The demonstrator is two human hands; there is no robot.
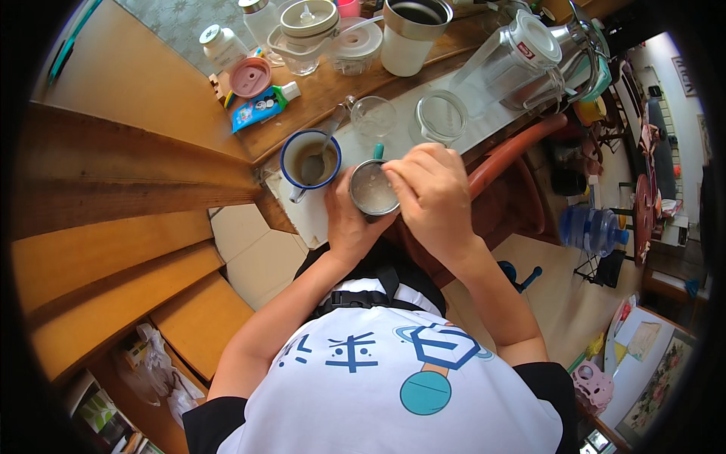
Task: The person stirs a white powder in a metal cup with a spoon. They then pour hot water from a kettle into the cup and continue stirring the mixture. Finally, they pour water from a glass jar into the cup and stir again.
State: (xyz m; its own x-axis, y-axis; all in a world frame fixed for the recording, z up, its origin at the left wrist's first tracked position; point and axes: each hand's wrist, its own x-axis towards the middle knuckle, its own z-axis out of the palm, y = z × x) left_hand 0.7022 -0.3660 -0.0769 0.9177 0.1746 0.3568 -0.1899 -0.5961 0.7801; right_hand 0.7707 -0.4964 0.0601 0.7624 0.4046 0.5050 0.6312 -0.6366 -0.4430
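Note:
My left hand is wrapped around a metal-rimmed cup with a teal handle on its far side. Cloudy, pale contents with small lumps show inside it. At the cup's right rim, my right hand has its fingers curled and pinched; whatever may be between them is hidden. Just left of the cup stands a white enamel mug with a blue rim and brown stains inside. A metal spoon leans in that mug. Beyond the cup are a clear glass mug and an open glass jar.
A glass pitcher, a white tumbler, lidded containers and a toothpaste tube stand or lie farther back. A red-brown plastic chair is close on the right. Wooden cabinet panels border the left.

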